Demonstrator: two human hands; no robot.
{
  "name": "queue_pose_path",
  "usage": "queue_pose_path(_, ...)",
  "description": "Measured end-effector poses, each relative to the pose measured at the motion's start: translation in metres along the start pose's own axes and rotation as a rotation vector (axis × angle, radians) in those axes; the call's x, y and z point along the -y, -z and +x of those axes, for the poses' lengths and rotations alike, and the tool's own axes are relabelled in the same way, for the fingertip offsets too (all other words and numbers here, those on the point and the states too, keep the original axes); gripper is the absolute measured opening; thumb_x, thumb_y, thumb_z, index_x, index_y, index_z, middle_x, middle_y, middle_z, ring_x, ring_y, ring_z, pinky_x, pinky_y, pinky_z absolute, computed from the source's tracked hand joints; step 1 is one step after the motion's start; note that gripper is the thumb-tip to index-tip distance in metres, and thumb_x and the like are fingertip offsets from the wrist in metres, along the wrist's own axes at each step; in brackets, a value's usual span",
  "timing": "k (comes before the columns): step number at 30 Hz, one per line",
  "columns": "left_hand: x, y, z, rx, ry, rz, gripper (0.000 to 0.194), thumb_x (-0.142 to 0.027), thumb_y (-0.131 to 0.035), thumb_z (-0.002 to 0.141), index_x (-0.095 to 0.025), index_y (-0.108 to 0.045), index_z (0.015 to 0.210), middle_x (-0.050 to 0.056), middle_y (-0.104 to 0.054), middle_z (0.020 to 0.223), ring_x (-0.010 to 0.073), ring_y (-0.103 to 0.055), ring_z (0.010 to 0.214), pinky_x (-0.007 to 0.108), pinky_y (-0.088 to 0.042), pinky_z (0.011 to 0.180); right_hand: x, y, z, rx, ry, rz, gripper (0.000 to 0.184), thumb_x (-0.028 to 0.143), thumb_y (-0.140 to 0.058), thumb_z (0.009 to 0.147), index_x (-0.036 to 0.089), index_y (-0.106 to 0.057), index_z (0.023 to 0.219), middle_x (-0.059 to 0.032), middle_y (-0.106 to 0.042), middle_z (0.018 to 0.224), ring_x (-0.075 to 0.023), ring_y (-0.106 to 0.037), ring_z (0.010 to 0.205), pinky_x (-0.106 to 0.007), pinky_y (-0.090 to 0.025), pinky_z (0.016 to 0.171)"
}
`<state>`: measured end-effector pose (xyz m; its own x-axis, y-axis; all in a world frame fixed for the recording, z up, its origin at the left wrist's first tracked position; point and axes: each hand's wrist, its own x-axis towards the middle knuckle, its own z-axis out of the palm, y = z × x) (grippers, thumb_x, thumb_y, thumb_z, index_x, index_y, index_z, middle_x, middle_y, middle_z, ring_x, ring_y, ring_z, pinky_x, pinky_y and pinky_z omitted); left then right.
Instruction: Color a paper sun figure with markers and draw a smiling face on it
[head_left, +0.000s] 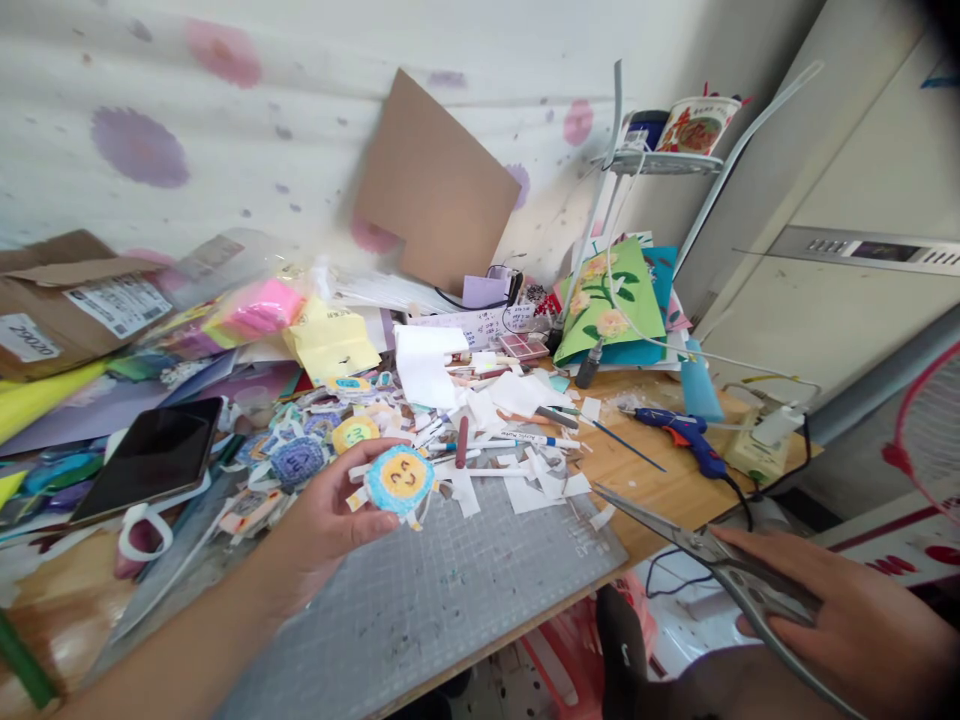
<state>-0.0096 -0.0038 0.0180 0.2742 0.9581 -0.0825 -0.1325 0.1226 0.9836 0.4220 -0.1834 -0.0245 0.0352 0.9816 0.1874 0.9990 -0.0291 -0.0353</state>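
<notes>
My left hand (330, 510) pinches a round paper cutout (400, 481) with a yellow smiling face and a blue scalloped edge, held just above the grey cutting mat (450, 590). My right hand (840, 610) is closed round the handles of metal scissors (675, 530), low at the right, off the desk's edge. The blades point left toward the cutout and are slightly apart. Several similar drawn cutouts (300, 455) lie in a heap behind my left hand.
White paper scraps (525, 480) and pens (525, 438) litter the desk's middle. A dark tablet (150, 455) lies at the left, a blue glue gun (686, 432) at the right. Cardboard sheet (435, 185), green flower card (604, 300) and a wire shelf (660, 160) stand at the back.
</notes>
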Motion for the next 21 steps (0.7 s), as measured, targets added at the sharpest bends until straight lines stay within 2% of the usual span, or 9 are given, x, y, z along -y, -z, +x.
queue_pose_path(2, 0.001, 0.001, 0.000, -0.007, 0.004, -0.011, 0.063, -0.034, -0.087, 0.046, -0.025, -0.064, 0.104, 0.007, -0.069, 0.103, 0.0272, -0.064, 0.093, 0.031, -0.049, 0.079, 0.003, 0.002, 0.010, 0.069, -0.022, 0.012, 0.050, 0.025, -0.054, 0.076, 0.029, -0.056, 0.126, -0.0050, -0.067, 0.118, -0.0273, -0.065, 0.102, -0.037, -0.055, 0.084)
queue_pose_path(4, 0.001, 0.001, 0.000, -0.005, 0.005, -0.012, 0.063, -0.034, -0.087, 0.047, -0.025, -0.064, 0.105, 0.007, -0.068, 0.104, 0.0282, -0.063, 0.095, 0.032, -0.049, 0.079, 0.008, 0.005, 0.025, 0.078, -0.041, 0.016, 0.048, 0.025, -0.054, 0.077, 0.025, -0.057, 0.125, -0.0066, -0.066, 0.120, -0.0279, -0.065, 0.103, -0.035, -0.055, 0.083)
queue_pose_path(9, -0.001, -0.001, -0.002, -0.005, -0.008, 0.021, 0.062, -0.034, -0.086, 0.046, -0.024, -0.065, 0.103, 0.007, -0.067, 0.104, 0.0305, -0.061, 0.099, 0.033, -0.049, 0.078, 0.025, 0.005, 0.067, 0.116, 0.024, 0.038, 0.046, 0.022, -0.054, 0.075, 0.016, -0.062, 0.119, -0.0113, -0.068, 0.116, -0.0293, -0.066, 0.102, -0.033, -0.054, 0.085)
queue_pose_path(14, 0.000, 0.002, -0.002, -0.005, 0.007, 0.047, 0.066, -0.038, -0.087, 0.044, -0.026, -0.065, 0.104, 0.005, -0.068, 0.102, 0.0278, -0.062, 0.095, 0.030, -0.049, 0.077, 0.030, -0.012, 0.092, 0.127, 0.063, 0.055, 0.046, 0.023, -0.051, 0.078, 0.019, -0.059, 0.123, -0.0110, -0.066, 0.120, -0.0293, -0.064, 0.104, -0.037, -0.050, 0.090)
queue_pose_path(17, 0.002, 0.003, -0.002, 0.010, 0.012, 0.070, 0.066, -0.042, -0.087, 0.043, -0.028, -0.065, 0.104, 0.004, -0.069, 0.102, 0.0265, -0.063, 0.094, 0.027, -0.049, 0.075, 0.028, -0.019, 0.104, 0.175, 0.093, 0.072, 0.050, 0.029, -0.060, 0.072, 0.022, -0.062, 0.121, -0.0093, -0.067, 0.119, -0.0310, -0.064, 0.104, -0.042, -0.050, 0.091)
queue_pose_path(21, 0.004, 0.005, -0.001, 0.022, 0.018, 0.057, 0.066, -0.046, -0.086, 0.044, -0.029, -0.065, 0.104, 0.003, -0.070, 0.101, 0.0267, -0.063, 0.093, 0.027, -0.050, 0.072, 0.025, -0.024, 0.119, 0.205, 0.132, 0.106, 0.055, 0.024, -0.058, 0.068, 0.025, -0.062, 0.123, -0.0058, -0.065, 0.123, -0.0282, -0.061, 0.111, -0.042, -0.049, 0.095)
